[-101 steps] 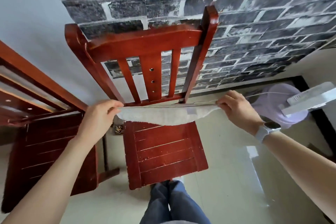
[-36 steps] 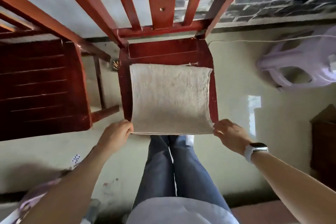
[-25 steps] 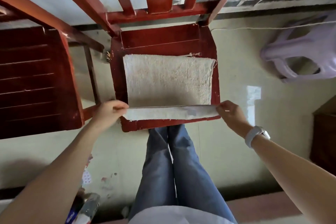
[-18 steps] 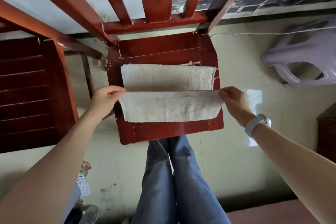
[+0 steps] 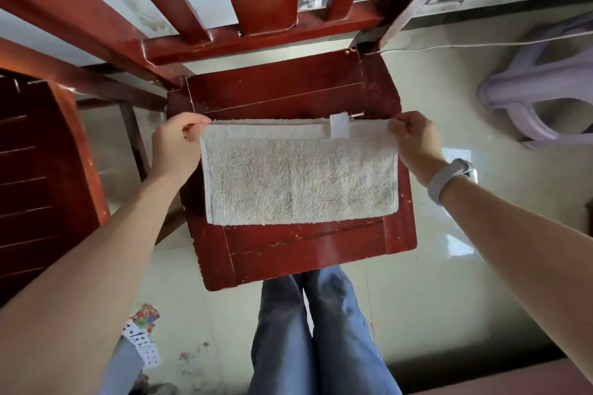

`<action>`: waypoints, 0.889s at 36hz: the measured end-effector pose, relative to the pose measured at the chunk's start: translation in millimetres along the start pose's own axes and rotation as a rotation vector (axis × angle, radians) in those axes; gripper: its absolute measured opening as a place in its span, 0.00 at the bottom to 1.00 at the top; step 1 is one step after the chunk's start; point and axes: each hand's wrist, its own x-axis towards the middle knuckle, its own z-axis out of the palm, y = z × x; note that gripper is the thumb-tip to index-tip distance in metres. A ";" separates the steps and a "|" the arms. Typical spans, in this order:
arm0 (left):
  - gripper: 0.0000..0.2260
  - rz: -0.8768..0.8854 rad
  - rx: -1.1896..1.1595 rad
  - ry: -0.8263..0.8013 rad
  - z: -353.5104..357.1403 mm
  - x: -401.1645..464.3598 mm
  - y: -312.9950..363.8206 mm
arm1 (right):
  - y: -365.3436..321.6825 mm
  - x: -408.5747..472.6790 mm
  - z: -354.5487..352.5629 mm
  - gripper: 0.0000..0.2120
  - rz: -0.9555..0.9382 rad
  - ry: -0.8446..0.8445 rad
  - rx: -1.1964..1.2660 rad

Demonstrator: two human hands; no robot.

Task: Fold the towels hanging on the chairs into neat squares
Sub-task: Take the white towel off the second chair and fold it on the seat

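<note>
Towel lies doubled over on red chair seat, label tab at far edge. My left hand pinches far-left corner, fingers closed on cloth. My right hand pinches far-right corner likewise, knuckles curled tight.

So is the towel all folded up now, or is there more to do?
Not quite. Done: the pale terry towel lies on the red wooden chair seat, folded in half, near edge brought up to the far one. In hand: the left hand and right hand pinch its two far corners. Left: it is a wide rectangle, so it needs another fold sideways to make a square.
</note>
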 end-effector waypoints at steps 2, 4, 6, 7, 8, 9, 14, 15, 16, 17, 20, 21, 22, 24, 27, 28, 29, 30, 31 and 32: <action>0.10 0.031 0.037 0.011 1.1 2.7 -0.7 | -1.8 1.5 1.8 0.09 -0.007 0.005 -0.016; 0.11 0.056 0.087 0.020 3.6 5.5 -1.7 | -4.3 2.9 3.0 0.09 -0.013 0.002 -0.054; 0.11 0.069 0.145 0.025 7.3 8.0 -2.8 | -6.5 4.2 4.9 0.09 -0.019 0.000 -0.085; 0.11 0.077 0.174 0.028 9.0 8.6 -3.2 | -7.4 4.1 5.6 0.10 -0.022 0.005 -0.097; 0.11 0.093 0.207 0.033 10.3 8.7 -3.1 | -8.1 3.4 6.2 0.10 -0.028 0.011 -0.110; 0.12 0.121 0.240 0.043 11.2 8.0 -2.1 | -8.5 2.0 6.7 0.10 -0.041 0.017 -0.120; 0.11 0.300 0.284 0.122 4.1 -9.4 9.8 | -1.6 -17.7 0.9 0.08 -0.222 0.090 -0.135; 0.11 0.315 0.278 0.129 1.2 -13.8 11.5 | 0.4 -22.4 -1.1 0.08 -0.253 0.103 -0.132; 0.11 0.319 0.269 0.135 -2.1 -17.4 13.1 | 2.0 -27.3 -2.9 0.09 -0.277 0.112 -0.127; 0.10 0.319 0.259 0.143 -5.0 -20.4 14.5 | 3.2 -31.7 -4.6 0.10 -0.298 0.117 -0.118; 0.11 0.336 0.223 0.170 -10.8 -20.8 18.3 | 4.1 -38.3 -7.0 0.10 -0.324 0.124 -0.084; 0.11 0.329 0.212 0.170 -10.8 -18.1 19.4 | 3.6 -37.7 -6.9 0.10 -0.315 0.129 -0.074; 0.11 0.316 0.200 0.168 -9.7 -14.2 20.4 | 2.8 -35.7 -6.2 0.10 -0.301 0.137 -0.065; 0.11 0.288 0.181 0.160 -5.8 -4.0 21.2 | 0.6 -28.3 -3.6 0.10 -0.272 0.148 -0.055; 0.11 0.245 0.192 0.148 2.2 10.9 17.4 | -1.3 -14.4 2.9 0.08 -0.231 0.128 -0.082; 0.11 0.224 0.207 0.142 5.0 14.1 14.7 | -1.3 -9.9 5.5 0.08 -0.213 0.109 -0.106; 0.11 0.198 0.222 0.134 7.8 16.4 11.8 | -1.6 -6.0 7.7 0.08 -0.189 0.092 -0.137; 0.11 0.171 0.236 0.124 9.9 17.8 9.4 | -2.1 -2.7 9.2 0.09 -0.164 0.080 -0.165; 0.11 0.146 0.248 0.115 11.5 18.6 7.6 | -2.4 -0.1 9.8 0.09 -0.141 0.073 -0.177; 0.11 0.127 0.255 0.109 12.2 19.3 7.1 | -3.3 1.8 9.5 0.10 -0.122 0.068 -0.172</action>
